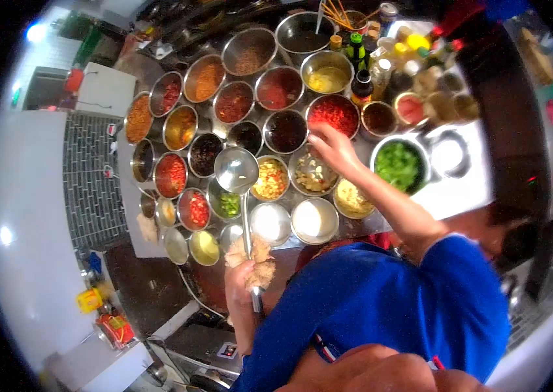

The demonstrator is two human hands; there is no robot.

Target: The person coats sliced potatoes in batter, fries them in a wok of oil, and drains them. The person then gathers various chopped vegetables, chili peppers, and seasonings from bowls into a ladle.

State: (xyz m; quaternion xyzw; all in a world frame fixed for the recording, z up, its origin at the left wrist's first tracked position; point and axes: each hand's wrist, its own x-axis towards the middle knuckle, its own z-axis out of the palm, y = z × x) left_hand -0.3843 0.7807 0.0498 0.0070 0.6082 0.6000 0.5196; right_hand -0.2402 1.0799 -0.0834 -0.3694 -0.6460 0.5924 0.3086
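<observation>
My left hand [239, 282] is closed round the handle of a metal ladle [237, 168], with a crumpled beige cloth-like bundle [260, 261] against it. The ladle's bowl is over the metal bowls, with a small pale piece inside. My right hand [334, 149] reaches in from the right, fingers drawn together; whatever they hold is too small to make out. Its fingertips are between a bowl of chopped red pepper [332, 114] and a bowl of dark sauce [285, 131]. Just below them is a bowl with pale slices [314, 171].
Several metal bowls of seasonings surround both hands. Two bowls of white contents [315, 221] stand at the near edge. Chopped greens [399, 164] are at the right. Bottles [357, 51] and jars stand at the back right. A white box [106, 93] is at the far left.
</observation>
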